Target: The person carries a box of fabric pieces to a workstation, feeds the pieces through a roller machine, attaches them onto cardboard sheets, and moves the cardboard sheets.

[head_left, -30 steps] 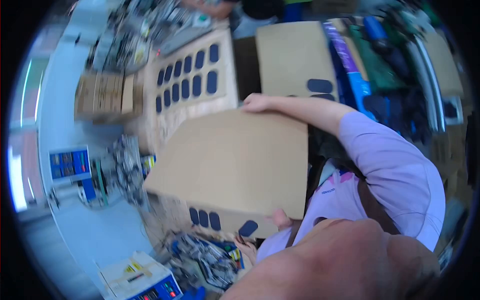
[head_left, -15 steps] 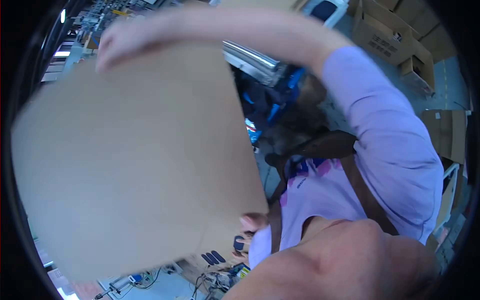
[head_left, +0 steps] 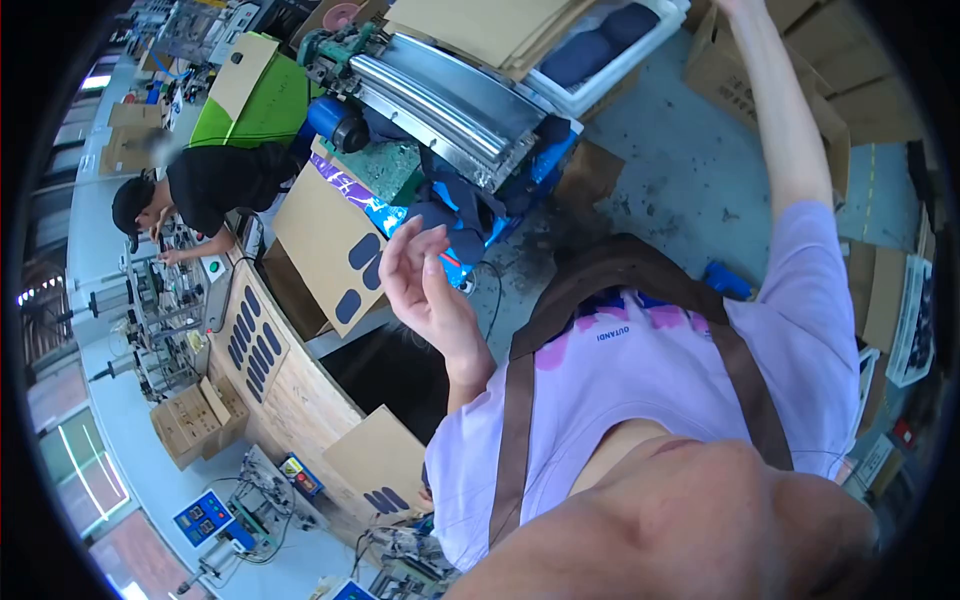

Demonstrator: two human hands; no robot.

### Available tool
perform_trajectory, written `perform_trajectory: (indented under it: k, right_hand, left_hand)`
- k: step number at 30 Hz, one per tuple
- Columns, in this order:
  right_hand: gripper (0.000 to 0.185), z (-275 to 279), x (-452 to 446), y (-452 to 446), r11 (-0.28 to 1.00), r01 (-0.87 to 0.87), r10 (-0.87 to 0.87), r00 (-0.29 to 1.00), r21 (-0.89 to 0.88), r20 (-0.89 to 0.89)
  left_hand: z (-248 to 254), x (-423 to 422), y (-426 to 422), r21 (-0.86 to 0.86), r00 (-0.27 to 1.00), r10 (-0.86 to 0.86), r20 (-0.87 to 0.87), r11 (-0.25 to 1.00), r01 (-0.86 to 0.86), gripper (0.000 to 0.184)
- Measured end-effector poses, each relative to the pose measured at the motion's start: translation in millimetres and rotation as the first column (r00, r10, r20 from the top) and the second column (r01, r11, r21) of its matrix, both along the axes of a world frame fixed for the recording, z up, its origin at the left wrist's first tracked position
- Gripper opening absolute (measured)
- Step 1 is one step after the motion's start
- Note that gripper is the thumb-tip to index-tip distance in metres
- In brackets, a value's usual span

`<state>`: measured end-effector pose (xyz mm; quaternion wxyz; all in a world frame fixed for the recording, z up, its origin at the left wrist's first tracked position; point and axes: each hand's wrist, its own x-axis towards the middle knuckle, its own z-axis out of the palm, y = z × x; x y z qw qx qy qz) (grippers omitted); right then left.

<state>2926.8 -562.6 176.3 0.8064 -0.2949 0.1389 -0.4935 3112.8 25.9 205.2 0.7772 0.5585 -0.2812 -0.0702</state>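
Note:
My left hand (head_left: 430, 300) is raised in front of my chest, fingers apart and loosely curled, with nothing in it. Behind it lie a cardboard sheet (head_left: 315, 230) bearing dark oval pads (head_left: 348, 306) and a machine with a shiny metal roller (head_left: 430, 105). My right arm reaches to the top right. Only part of my right hand (head_left: 737, 6) shows at the upper edge, near a large open cardboard box (head_left: 730, 85); its fingers are cut off by the frame. Flat cardboard sheets (head_left: 450, 28) lie stacked beyond the roller.
A white bin (head_left: 575, 95) holds dark blue pads. Rows of dark pads lie on a wooden table (head_left: 310, 400). A co-worker (head_left: 215, 185) in black bends over equipment at the left. A small brown box (head_left: 590, 172) and a blue object (head_left: 728, 280) are on the floor.
The large cardboard sheet that both hands held across the view is gone from in front of me. My right arm has swung from the left to the top right; my left hand has come up free.

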Motion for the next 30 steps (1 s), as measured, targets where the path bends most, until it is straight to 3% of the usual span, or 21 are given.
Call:
perform_trajectory:
  k: [1,3,5,7,9,14,18,21,22,25,26,27,29,30]
  right_hand:
    - [0.026,-32,-1,-21,0.995,0.000,0.000,1.000,0.100,0.002]
    - [0.022,-111,-2,-72,0.898,-0.438,0.435,0.899,-0.048,-0.054]
    - [0.022,-99,59,-9,0.986,-0.056,0.070,0.994,0.157,-0.081]
    - [0.036,-162,101,-14,0.979,0.180,-0.158,0.967,0.098,-0.202]
    - [0.028,-125,128,41,0.993,0.041,-0.010,0.963,0.108,-0.270]
    - [0.033,-175,169,49,0.975,-0.054,0.115,0.953,0.217,-0.281]
    - [0.028,-170,185,70,0.957,-0.129,0.210,0.927,0.260,-0.313]
    - [0.028,-174,158,51,0.800,-0.448,0.593,0.691,0.399,-0.413]
    - [0.030,-170,143,43,0.761,-0.548,0.638,0.535,0.347,-0.554]
    - [0.028,-142,101,14,0.773,-0.630,0.179,0.331,-0.076,-0.926]
    - [0.028,-143,91,7,0.755,-0.550,-0.115,0.426,-0.358,-0.897]
    - [0.031,-149,79,-12,0.598,-0.570,-0.436,0.358,-0.563,-0.826]
    - [0.033,-156,59,-40,0.205,-0.666,-0.812,0.294,-0.717,-0.505]
    - [0.034,-160,53,-50,0.277,-0.733,-0.768,0.220,-0.622,-0.602]
  left_hand:
    - [-1,4,-5,0.008,1.000,-0.021,-0.020,1.000,0.021,0.034]
    - [-5,12,-13,0.035,0.997,-0.050,-0.064,0.998,0.053,0.033]
    - [-8,15,-19,0.063,0.994,-0.034,-0.100,0.997,0.041,0.033]
    - [-10,16,-26,0.095,0.993,0.013,-0.121,0.995,-0.002,0.034]
    - [-11,17,-35,0.091,0.985,0.092,-0.146,0.993,-0.079,0.034]
    - [-17,10,-64,0.088,0.927,0.278,-0.252,0.961,-0.264,0.032]
    - [-30,-8,-107,0.073,0.872,0.385,-0.303,0.921,-0.382,0.029]
    - [-32,-24,-138,0.138,0.846,0.451,-0.285,0.893,-0.429,0.026]
    - [-31,-28,-145,0.173,0.831,0.487,-0.268,0.873,-0.456,0.026]
    - [-29,-31,-158,0.218,0.805,0.562,-0.189,0.824,-0.523,0.023]
    - [-31,-29,-154,0.234,0.800,0.568,-0.194,0.819,-0.524,0.023]
    - [-33,-27,-153,0.249,0.792,0.576,-0.200,0.812,-0.528,0.023]
    - [-38,-18,-153,0.241,0.788,0.563,-0.247,0.824,-0.513,0.023]
    - [-40,-15,-153,0.237,0.786,0.558,-0.266,0.828,-0.508,0.022]
